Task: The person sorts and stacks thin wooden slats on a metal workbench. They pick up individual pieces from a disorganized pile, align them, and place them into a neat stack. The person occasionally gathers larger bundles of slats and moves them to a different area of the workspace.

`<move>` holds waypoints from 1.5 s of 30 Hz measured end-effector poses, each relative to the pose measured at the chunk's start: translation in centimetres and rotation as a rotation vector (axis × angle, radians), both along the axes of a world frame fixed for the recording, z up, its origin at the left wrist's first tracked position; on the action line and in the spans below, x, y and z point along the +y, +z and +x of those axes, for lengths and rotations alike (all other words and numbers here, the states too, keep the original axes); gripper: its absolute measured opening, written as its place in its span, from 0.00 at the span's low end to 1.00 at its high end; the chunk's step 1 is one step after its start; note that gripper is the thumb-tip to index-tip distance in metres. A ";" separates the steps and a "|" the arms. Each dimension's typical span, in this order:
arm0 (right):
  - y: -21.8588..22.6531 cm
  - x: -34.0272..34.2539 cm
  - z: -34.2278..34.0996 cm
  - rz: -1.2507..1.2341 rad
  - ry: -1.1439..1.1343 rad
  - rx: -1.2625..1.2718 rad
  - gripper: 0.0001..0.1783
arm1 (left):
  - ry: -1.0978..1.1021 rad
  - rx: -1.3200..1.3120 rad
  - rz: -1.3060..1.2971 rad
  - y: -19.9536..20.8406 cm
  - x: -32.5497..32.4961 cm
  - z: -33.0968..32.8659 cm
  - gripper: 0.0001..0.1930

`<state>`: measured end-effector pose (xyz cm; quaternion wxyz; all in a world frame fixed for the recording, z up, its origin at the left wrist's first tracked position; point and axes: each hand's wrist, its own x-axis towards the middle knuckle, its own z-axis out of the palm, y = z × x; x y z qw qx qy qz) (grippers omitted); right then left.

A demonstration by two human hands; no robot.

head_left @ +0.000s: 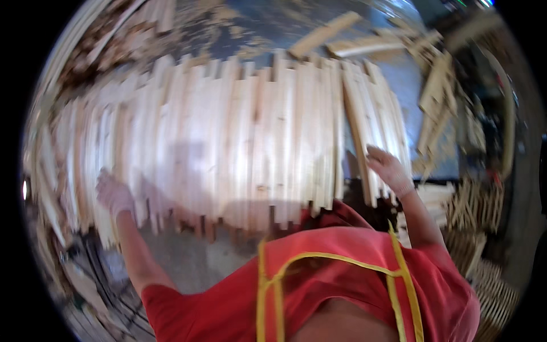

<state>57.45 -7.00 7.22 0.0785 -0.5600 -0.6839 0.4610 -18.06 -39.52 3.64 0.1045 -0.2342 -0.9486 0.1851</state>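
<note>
Many pale wooden strips (239, 142) lie side by side in a wide row before me, their ends uneven. My left hand (115, 195), in a thin whitish glove, lies over strips toward the left end, fingers spread, somewhat blurred. Toward the right end, my right hand (390, 171), gloved alike, has its fingers hooked over the edge of a slanted wooden strip (356, 128). A dark narrow gap parts that strip from the main row. Several more strips lie to its right, partly under my hand.
Sawdust and offcuts cover the dark blue-grey metal surface (256, 28) beyond the row. Loose wood pieces (439, 102) are heaped at the right. Stacked strips (476, 205) stand lower right, and scrap wood (108, 45) fills the far left. My red apron (330, 245) touches the near side.
</note>
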 end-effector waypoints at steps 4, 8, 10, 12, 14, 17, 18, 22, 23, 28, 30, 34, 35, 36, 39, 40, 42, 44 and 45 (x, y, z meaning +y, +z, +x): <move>-2.7 5.2 9.4 0.402 -0.329 -0.160 0.29 | -0.317 0.009 0.306 -0.4 3.9 9.0 0.36; -7.1 11.0 22.6 0.347 -0.475 -0.325 0.22 | -0.674 -0.683 0.650 1.3 11.3 28.2 0.33; -9.4 13.5 24.7 0.255 -0.452 -0.327 0.26 | -0.698 -1.087 0.685 4.1 14.6 40.8 0.32; -11.2 15.9 25.3 0.191 -0.400 -0.246 0.32 | -0.715 -1.578 0.709 5.3 18.4 49.4 0.34; -9.8 18.5 19.8 0.000 -0.331 -0.140 0.37 | -0.435 -1.823 0.795 4.0 23.1 55.7 0.38; -10.9 22.3 18.6 -0.023 -0.200 -0.102 0.42 | -0.221 -1.633 0.783 -3.8 31.7 60.6 0.42; -11.8 23.9 18.8 0.008 -0.155 -0.106 0.42 | -0.203 -1.545 0.687 -3.8 34.7 61.3 0.43; -8.7 21.4 11.6 0.132 -0.034 -0.053 0.42 | -0.127 -1.251 0.494 -2.2 39.7 63.3 0.49; -8.5 20.8 11.5 0.071 -0.066 -0.050 0.42 | -0.099 -1.224 0.545 -2.6 39.8 64.2 0.50; -4.8 16.1 13.0 -0.100 -0.241 0.019 0.38 | 0.027 -1.223 0.634 -1.1 37.4 66.7 0.50; -2.3 15.7 13.4 -0.011 -0.294 0.128 0.35 | -0.114 -1.337 0.855 2.3 37.5 66.8 0.46; 9.2 18.0 12.7 0.300 -0.309 0.281 0.28 | -0.520 -1.323 1.193 14.5 39.4 66.5 0.40; 11.6 19.1 12.6 0.374 -0.257 0.447 0.24 | -0.650 -1.169 1.312 17.9 39.8 66.1 0.39; 15.4 19.0 11.8 0.426 -0.262 0.559 0.23 | -0.755 -1.024 1.423 20.3 40.4 65.7 0.38; 19.7 20.7 11.9 0.524 -0.206 0.811 0.30 | -0.998 -0.670 1.586 24.5 41.5 64.4 0.37; 20.2 21.0 11.9 0.543 -0.181 0.817 0.31 | -1.074 -0.555 1.574 25.2 41.3 64.0 0.37; 19.5 20.6 12.1 0.531 -0.099 0.795 0.34 | -1.013 -0.825 1.606 22.9 40.4 63.6 0.37; 12.6 20.4 13.0 0.667 -0.006 0.566 0.36 | -1.029 -0.942 1.480 15.1 39.8 62.0 0.36; 9.9 19.1 13.2 0.799 0.116 0.472 0.35 | -1.058 -0.911 1.341 10.7 38.3 60.6 0.34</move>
